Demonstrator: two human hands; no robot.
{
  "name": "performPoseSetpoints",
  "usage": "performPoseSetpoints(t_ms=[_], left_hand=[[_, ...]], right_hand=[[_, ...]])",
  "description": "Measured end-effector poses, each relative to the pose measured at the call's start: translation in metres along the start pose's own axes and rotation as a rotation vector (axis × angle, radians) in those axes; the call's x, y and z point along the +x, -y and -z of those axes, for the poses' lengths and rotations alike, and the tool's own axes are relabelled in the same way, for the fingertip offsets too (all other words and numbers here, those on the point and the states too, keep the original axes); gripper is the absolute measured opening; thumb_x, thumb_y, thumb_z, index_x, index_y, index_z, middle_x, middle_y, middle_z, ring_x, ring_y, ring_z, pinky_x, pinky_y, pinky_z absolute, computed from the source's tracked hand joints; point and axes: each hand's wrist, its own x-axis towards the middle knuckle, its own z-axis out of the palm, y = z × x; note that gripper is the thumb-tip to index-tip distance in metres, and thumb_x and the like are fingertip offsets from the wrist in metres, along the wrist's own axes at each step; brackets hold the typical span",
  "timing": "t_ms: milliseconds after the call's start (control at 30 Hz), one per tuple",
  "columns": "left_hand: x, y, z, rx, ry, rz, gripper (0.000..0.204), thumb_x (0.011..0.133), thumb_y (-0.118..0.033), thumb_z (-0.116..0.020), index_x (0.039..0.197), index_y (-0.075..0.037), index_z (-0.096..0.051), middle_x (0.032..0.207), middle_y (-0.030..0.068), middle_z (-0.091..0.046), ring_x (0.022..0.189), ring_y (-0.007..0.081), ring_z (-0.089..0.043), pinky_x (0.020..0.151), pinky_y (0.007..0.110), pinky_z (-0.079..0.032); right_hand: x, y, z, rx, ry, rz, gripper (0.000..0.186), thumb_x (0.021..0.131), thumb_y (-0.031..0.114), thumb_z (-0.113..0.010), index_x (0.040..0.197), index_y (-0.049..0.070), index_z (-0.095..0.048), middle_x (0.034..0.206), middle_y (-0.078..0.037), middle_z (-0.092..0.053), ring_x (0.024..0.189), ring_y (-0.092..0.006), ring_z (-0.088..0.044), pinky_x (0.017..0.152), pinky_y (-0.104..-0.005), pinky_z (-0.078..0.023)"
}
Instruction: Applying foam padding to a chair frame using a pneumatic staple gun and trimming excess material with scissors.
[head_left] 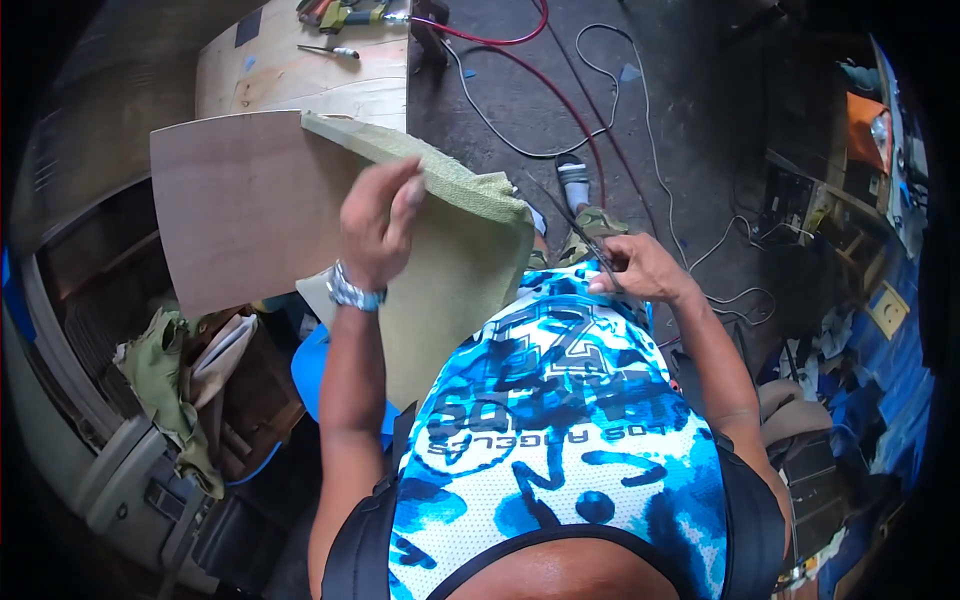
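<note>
A light plywood panel [225, 215] spans the left-centre, beside pale green padded material [440, 260] with a thick, rough edge strip [455, 190]. My left hand [385, 220], wearing a silver watch, has curled fingers at that strip; what they hold, if anything, is unclear. My right hand [645, 270] is closed round the handles of long dark scissors [585, 235], low in front of my patterned shirt, with the blades pointing up and forward.
A wooden worktable [230, 80] bears a staple gun [350, 15] and small tool [343, 52]. Red hose [570, 105] and cables cross the floor [690, 130]. Fabric scraps [165, 370] and a blue chair [310, 385] are at left, clutter [880, 310] at right.
</note>
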Motion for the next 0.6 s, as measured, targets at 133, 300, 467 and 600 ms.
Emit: performPoseSetpoints(t_ms=[133,300,467,600], left_hand=[[0.079,-0.003,-0.017,-0.006,0.545,0.018,0.055,0.108,-0.051,-0.050,0.122,-0.003,-0.073,0.103,0.0143,-0.075,0.089,0.0253,-0.071,0.088,0.038,-0.055],[0.113,-0.008,-0.030,-0.079,1.222,0.388,0.056,0.107,-0.052,-0.052,0.119,-0.003,-0.076,0.097,0.0045,-0.073,0.086,0.0120,-0.059,0.078,0.029,-0.049],[0.099,-0.003,0.000,-0.460,1.104,0.355,0.042,0.102,-0.038,-0.068,0.124,-0.002,-0.074,0.103,0.0040,-0.072,0.094,0.0096,-0.060,0.083,0.026,-0.049],[0.099,0.000,0.016,-0.296,1.135,0.254,0.034,0.097,-0.030,-0.075,0.115,-0.001,-0.075,0.105,0.0063,-0.074,0.095,0.0136,-0.064,0.085,0.032,-0.051]], right_hand=[[-0.021,0.015,0.011,-0.362,0.006,0.081,0.069,0.069,0.064,-0.087,0.084,0.001,-0.063,0.079,-0.017,-0.060,0.081,-0.0366,-0.061,0.073,-0.0471,-0.045],[-0.032,0.040,0.020,-0.489,0.079,0.129,0.071,0.070,0.067,-0.085,0.090,0.001,-0.067,0.081,-0.018,-0.061,0.087,-0.0384,-0.063,0.076,-0.0498,-0.048],[-0.034,0.053,0.019,-0.528,0.127,0.189,0.073,0.071,0.071,-0.082,0.090,0.001,-0.067,0.082,-0.019,-0.061,0.087,-0.0395,-0.063,0.076,-0.0503,-0.048],[-0.036,0.065,0.018,-0.515,0.132,0.183,0.074,0.071,0.072,-0.081,0.088,0.001,-0.067,0.082,-0.020,-0.061,0.088,-0.0402,-0.064,0.076,-0.0511,-0.049]])
